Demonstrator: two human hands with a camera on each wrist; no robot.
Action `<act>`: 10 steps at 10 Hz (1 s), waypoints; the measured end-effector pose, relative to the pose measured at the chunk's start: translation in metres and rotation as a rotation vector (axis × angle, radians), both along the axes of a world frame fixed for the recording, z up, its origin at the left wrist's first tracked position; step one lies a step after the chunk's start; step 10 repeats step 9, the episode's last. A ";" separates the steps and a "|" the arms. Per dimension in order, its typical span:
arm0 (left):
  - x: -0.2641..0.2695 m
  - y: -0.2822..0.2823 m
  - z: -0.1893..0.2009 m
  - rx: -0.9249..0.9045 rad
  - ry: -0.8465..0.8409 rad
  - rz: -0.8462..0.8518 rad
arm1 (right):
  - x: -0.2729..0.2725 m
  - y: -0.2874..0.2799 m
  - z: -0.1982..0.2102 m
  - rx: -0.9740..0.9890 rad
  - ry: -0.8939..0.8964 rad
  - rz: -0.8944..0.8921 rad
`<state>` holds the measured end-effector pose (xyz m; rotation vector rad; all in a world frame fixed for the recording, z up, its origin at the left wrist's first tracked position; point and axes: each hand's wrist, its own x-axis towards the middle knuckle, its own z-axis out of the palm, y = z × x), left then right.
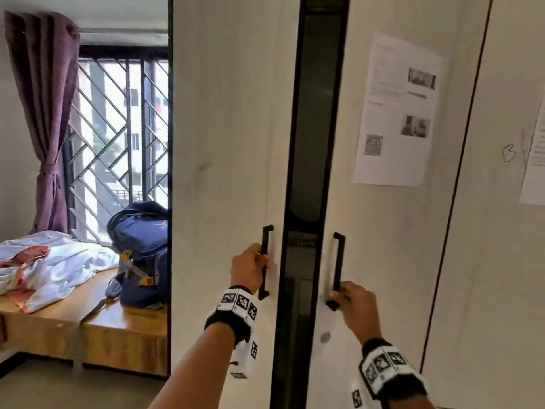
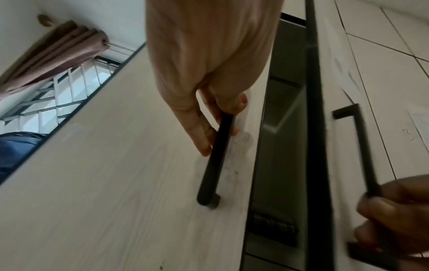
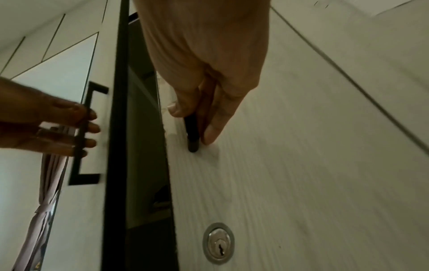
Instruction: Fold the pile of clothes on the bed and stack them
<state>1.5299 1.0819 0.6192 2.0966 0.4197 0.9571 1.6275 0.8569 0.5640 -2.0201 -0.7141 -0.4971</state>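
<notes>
I stand before a white wardrobe with two doors slightly apart, a dark gap (image 1: 309, 202) between them. My left hand (image 1: 250, 268) grips the black handle (image 1: 264, 262) of the left door (image 1: 230, 143); its fingers curl round the bar (image 2: 216, 155). My right hand (image 1: 354, 302) grips the lower end of the black handle (image 1: 337, 267) on the right door (image 1: 392, 231), seen close as a bar (image 3: 192, 132). A pile of light blue and red clothes (image 1: 47, 267) lies on the wooden bed (image 1: 124, 329) at far left.
A dark blue backpack (image 1: 141, 252) stands on the bed against the wardrobe's side. Behind it are a barred window (image 1: 118, 143) and a purple curtain (image 1: 44, 113). Printed sheets (image 1: 395, 113) are stuck on the right door. A keyhole lock (image 3: 218, 243) sits below the right handle.
</notes>
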 end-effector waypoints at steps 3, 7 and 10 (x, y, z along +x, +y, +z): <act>0.115 0.019 -0.002 0.053 -0.067 -0.156 | 0.089 0.087 0.004 -0.049 0.023 -0.027; 0.171 0.040 -0.008 0.028 -0.146 -0.229 | 0.135 0.108 0.017 -0.004 0.128 0.006; 0.155 0.044 -0.008 -0.055 -0.063 -0.277 | 0.113 0.102 0.028 -0.159 0.207 -0.033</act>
